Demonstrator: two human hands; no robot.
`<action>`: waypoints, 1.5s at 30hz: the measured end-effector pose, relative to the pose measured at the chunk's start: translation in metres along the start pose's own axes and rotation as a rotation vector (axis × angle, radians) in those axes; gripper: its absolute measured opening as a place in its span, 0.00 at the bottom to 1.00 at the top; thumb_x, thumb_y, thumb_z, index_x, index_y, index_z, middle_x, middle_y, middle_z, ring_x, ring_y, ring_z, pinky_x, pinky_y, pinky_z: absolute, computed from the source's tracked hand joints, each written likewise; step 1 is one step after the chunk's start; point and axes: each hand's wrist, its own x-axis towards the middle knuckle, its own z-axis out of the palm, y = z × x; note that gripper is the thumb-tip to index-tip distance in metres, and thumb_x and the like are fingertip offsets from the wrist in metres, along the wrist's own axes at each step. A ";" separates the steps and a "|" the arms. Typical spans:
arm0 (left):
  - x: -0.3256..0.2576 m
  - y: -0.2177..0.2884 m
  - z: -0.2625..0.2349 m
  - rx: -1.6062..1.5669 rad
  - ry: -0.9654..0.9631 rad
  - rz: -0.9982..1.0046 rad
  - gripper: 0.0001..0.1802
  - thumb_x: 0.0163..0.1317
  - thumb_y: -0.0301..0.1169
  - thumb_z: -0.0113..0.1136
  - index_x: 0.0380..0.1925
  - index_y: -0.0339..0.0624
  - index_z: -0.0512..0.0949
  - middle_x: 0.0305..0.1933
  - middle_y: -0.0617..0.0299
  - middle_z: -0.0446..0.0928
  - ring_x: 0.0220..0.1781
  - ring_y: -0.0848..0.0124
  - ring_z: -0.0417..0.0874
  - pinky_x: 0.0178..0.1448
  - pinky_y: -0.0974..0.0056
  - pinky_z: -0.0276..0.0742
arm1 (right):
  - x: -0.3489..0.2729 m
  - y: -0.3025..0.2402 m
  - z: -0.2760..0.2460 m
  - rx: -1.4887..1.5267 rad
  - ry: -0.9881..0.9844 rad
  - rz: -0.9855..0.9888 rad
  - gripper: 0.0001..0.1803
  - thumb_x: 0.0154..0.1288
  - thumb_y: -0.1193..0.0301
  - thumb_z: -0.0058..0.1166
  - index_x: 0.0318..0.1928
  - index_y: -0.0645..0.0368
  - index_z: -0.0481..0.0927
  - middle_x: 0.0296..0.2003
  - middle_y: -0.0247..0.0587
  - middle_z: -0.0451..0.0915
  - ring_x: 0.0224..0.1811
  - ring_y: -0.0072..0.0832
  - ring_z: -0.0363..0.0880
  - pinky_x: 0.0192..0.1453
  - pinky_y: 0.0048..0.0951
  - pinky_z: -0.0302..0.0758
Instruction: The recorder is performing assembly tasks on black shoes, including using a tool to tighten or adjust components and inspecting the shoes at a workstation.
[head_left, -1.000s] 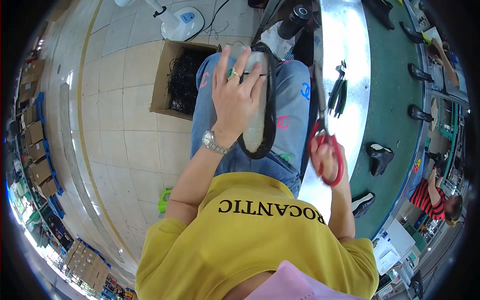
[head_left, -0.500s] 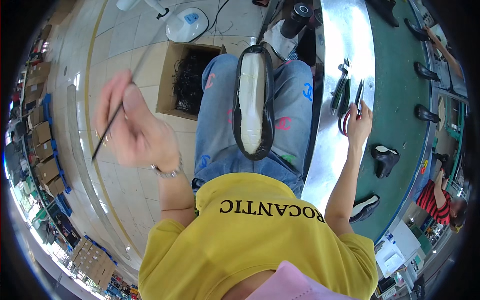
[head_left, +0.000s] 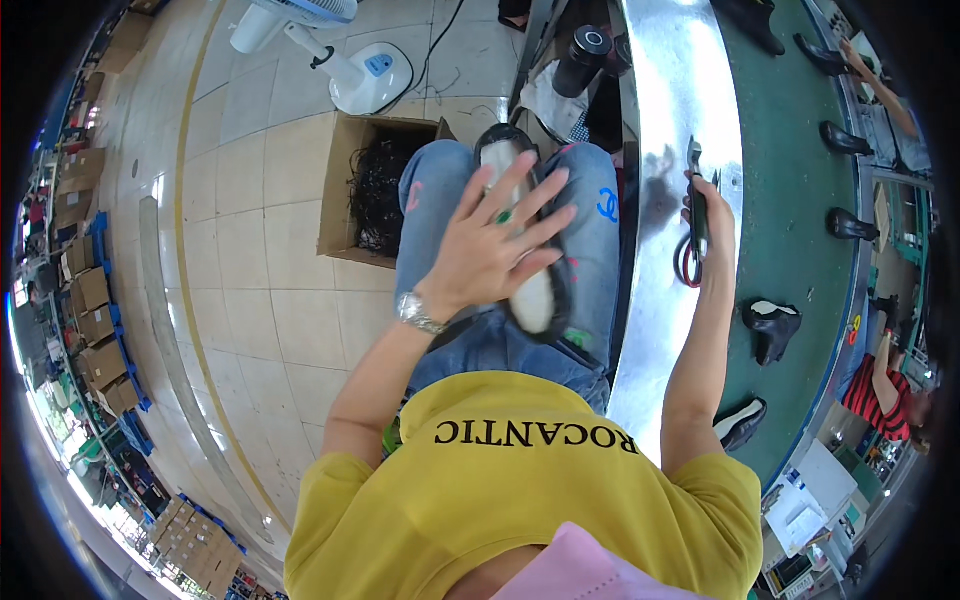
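A black shoe (head_left: 536,303) lies across my lap with its whitish underside up, slightly blurred. Over it my left hand (head_left: 487,248) is spread flat, fingers apart and holding nothing; it hides the shoe's middle. Whether the palm touches the shoe, I cannot tell. My right hand (head_left: 716,225) is closed around a pair of pliers (head_left: 698,212) with dark handles, above the shiny metal bench (head_left: 655,330) on my right. Beside that hand, scissors with red handles (head_left: 686,264) lie on the metal, partly covered by the pliers and fingers.
Left of my knees stands a cardboard box (head_left: 340,190) of black scraps, with a white fan (head_left: 372,80) beyond. A black flask (head_left: 582,62) stands near the bench. Several black shoes, one a boot (head_left: 771,330), sit on the green belt (head_left: 800,240). Other people work at the right.
My left hand has swung right, from beside my lap to over the shoe, and the thin black strip has left it. My right hand has moved from the scissors to the pliers. The shoe has tilted.
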 end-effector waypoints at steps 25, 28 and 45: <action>0.094 -0.007 0.021 -0.211 -0.159 -0.283 0.43 0.49 0.40 0.72 0.62 0.29 0.65 0.59 0.44 0.73 0.61 0.48 0.73 0.68 0.55 0.65 | -0.070 -0.147 0.044 -0.607 -0.883 0.102 0.34 0.71 0.70 0.49 0.74 0.55 0.53 0.43 0.41 0.80 0.38 0.25 0.82 0.46 0.29 0.79; 0.086 0.008 0.040 -0.129 0.021 -0.277 0.44 0.43 0.31 0.75 0.61 0.30 0.66 0.59 0.47 0.73 0.62 0.51 0.72 0.69 0.53 0.63 | -0.085 -0.119 0.040 -0.733 -0.758 -0.193 0.32 0.71 0.70 0.49 0.72 0.57 0.56 0.27 0.43 0.80 0.25 0.29 0.81 0.31 0.33 0.77; 0.074 0.004 0.060 0.227 0.065 -0.051 0.41 0.53 0.36 0.66 0.64 0.26 0.63 0.65 0.39 0.66 0.65 0.46 0.68 0.70 0.51 0.64 | -0.069 -0.109 0.053 -1.069 -0.396 -0.780 0.28 0.69 0.69 0.50 0.68 0.54 0.64 0.23 0.52 0.78 0.26 0.47 0.80 0.35 0.42 0.76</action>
